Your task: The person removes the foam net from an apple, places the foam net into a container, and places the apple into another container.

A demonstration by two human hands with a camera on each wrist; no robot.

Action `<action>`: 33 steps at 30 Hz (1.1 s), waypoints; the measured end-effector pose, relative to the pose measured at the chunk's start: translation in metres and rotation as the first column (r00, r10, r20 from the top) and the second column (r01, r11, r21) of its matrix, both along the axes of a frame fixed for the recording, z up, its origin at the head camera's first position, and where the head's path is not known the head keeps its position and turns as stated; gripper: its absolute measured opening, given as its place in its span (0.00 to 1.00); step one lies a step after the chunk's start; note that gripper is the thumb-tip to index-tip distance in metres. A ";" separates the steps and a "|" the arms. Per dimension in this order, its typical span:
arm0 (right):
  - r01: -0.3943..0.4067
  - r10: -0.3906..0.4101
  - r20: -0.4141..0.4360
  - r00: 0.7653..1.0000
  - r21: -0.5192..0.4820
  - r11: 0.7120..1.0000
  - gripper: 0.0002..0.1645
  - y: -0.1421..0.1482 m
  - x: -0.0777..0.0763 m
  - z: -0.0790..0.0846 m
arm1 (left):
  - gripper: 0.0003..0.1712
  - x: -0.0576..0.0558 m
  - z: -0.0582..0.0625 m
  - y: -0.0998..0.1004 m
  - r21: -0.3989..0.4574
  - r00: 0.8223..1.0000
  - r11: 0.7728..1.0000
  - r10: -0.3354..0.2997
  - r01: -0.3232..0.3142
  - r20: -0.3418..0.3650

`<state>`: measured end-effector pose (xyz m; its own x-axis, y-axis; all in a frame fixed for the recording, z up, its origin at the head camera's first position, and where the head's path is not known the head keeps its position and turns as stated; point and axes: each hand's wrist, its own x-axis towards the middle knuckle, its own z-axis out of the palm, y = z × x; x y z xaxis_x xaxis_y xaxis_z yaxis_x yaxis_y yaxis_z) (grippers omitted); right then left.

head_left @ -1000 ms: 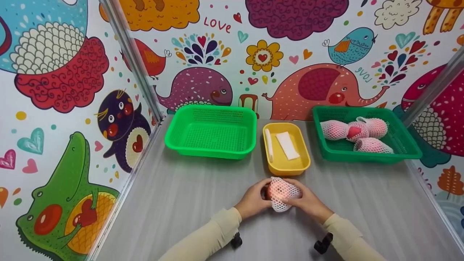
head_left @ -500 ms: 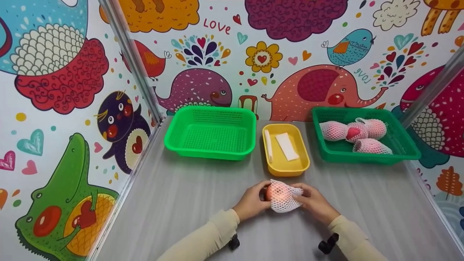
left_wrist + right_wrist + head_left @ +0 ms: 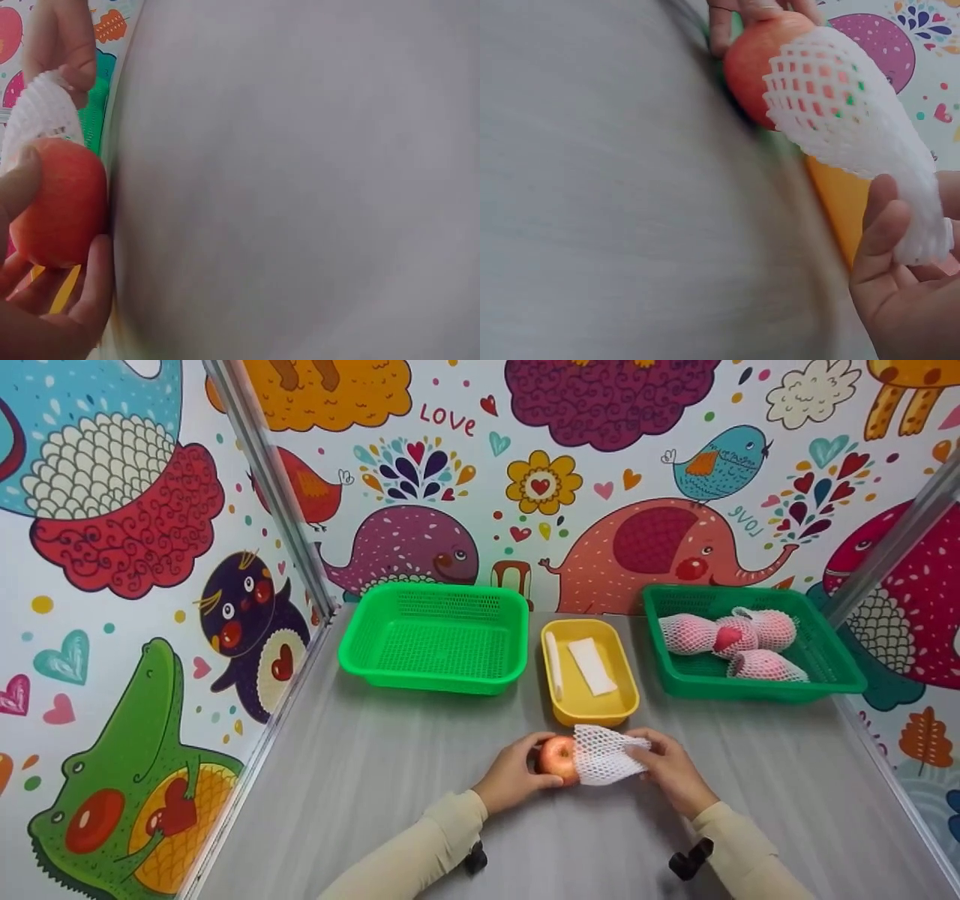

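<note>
Wall lettering (image 3: 448,419) reads "Love"; the left hand (image 3: 510,778) grips an apple (image 3: 557,760), the right hand (image 3: 676,774) pinches foam netting (image 3: 606,757) near the yellow tray (image 3: 595,711) edge.

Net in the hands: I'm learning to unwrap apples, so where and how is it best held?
Probably by its narrow tail, pinched from the right, as the right hand does. The net widens toward the apple, while the tail tapers away, so a grip there should avoid squeezing the apple.

Between left basket (image 3: 435,681) and right basket (image 3: 754,688) stands a tray (image 3: 595,713), behind an apple (image 3: 557,760) partly in netting (image 3: 604,757).
</note>
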<state>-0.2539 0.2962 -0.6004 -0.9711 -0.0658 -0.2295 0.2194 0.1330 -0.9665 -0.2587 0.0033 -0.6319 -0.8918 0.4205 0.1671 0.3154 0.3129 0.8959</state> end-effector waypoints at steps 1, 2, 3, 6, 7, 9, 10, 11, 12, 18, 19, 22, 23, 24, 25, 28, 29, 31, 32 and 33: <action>0.003 -0.003 -0.017 1.000 0.015 1.000 0.22 0.000 -0.002 0.004 | 0.40 -0.001 0.000 -0.001 -0.002 1.000 1.000 -0.003 0.003 -0.004; 0.002 -0.001 -0.042 0.999 0.032 0.999 0.22 -0.001 -0.004 0.009 | 0.40 -0.001 0.000 -0.001 -0.007 1.000 1.000 -0.007 0.007 -0.004; -0.002 0.006 -0.067 0.998 0.050 0.999 0.22 -0.001 -0.006 0.015 | 0.40 -0.002 0.000 -0.002 -0.008 1.000 1.000 -0.012 0.012 -0.006; -0.022 0.036 -0.139 0.990 0.104 0.994 0.22 -0.003 -0.014 0.033 | 0.40 -0.002 -0.002 -0.003 -0.029 1.000 0.999 -0.026 0.026 -0.001; -0.029 0.050 -0.166 0.985 0.124 0.992 0.22 -0.003 -0.018 0.040 | 0.40 -0.002 -0.002 -0.003 -0.039 1.000 0.999 -0.031 0.031 0.002; -0.041 0.074 -0.211 0.975 0.154 0.987 0.23 -0.004 -0.026 0.052 | 0.39 -0.003 0.000 -0.003 -0.055 0.999 0.998 -0.043 0.044 0.006; -0.041 0.081 -0.231 0.970 0.173 0.984 0.23 -0.004 -0.031 0.058 | 0.39 -0.003 0.001 -0.003 -0.065 0.999 0.997 -0.050 0.051 0.009; -0.037 0.085 -0.249 0.965 0.190 0.981 0.23 -0.005 -0.037 0.063 | 0.39 -0.004 0.002 -0.004 -0.070 0.998 0.996 -0.059 0.060 0.013; -0.028 0.086 -0.272 0.958 0.211 0.977 0.21 -0.006 -0.042 0.068 | 0.39 -0.004 0.003 -0.004 -0.070 0.998 0.995 -0.068 0.069 0.018; 0.099 0.131 -0.444 0.886 0.459 0.883 0.20 -0.015 -0.079 0.079 | 0.36 -0.008 0.008 -0.005 -0.059 0.993 0.992 -0.111 0.113 0.034; 0.114 0.150 -0.455 0.878 0.503 0.857 0.21 -0.017 -0.085 0.077 | 0.35 -0.009 0.008 -0.005 -0.059 0.993 0.992 -0.114 0.116 0.033; 0.089 0.206 -0.399 0.893 0.606 0.790 0.27 -0.024 -0.100 0.070 | 0.35 -0.009 0.009 -0.005 -0.064 0.993 0.991 -0.117 0.119 0.034; 0.067 0.230 -0.370 0.900 0.638 0.767 0.29 -0.026 -0.104 0.067 | 0.36 -0.009 0.009 -0.005 -0.065 0.992 0.991 -0.118 0.120 0.037; 0.042 0.251 -0.334 0.908 0.670 0.741 0.31 -0.029 -0.107 0.063 | 0.36 -0.009 0.008 -0.005 -0.065 0.992 0.990 -0.120 0.122 0.039; 0.011 0.274 -0.300 0.914 0.694 0.720 0.33 -0.031 -0.110 0.060 | 0.36 -0.009 0.008 -0.005 -0.067 0.992 0.990 -0.120 0.123 0.042; -0.063 0.328 -0.207 0.922 0.754 0.654 0.37 -0.038 -0.116 0.049 | 0.37 -0.009 0.006 -0.005 -0.066 0.992 0.990 -0.120 0.123 0.046; -0.088 0.348 -0.181 0.920 0.769 0.633 0.38 -0.041 -0.118 0.045 | 0.37 -0.009 0.006 -0.005 -0.064 0.992 0.990 -0.119 0.122 0.048; -0.133 0.390 -0.131 0.911 0.803 0.581 0.38 -0.045 -0.121 0.036 | 0.37 -0.008 0.005 -0.004 -0.065 0.992 0.991 -0.114 0.117 0.044; -0.152 0.408 -0.109 0.906 0.817 0.556 0.38 -0.047 -0.122 0.032 | 0.37 -0.007 0.005 -0.004 -0.063 0.993 0.991 -0.112 0.114 0.043; -0.170 0.434 -0.094 0.896 0.830 0.531 0.37 -0.049 -0.124 0.028 | 0.38 -0.007 0.005 -0.003 -0.065 0.993 0.992 -0.110 0.113 0.040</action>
<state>-0.3778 0.2469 -0.5726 -0.9531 -0.2890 -0.0898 -0.2221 0.8696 -0.4410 -0.2655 0.0000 -0.6269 -0.8437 0.5267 0.1040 0.3197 0.3372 0.8855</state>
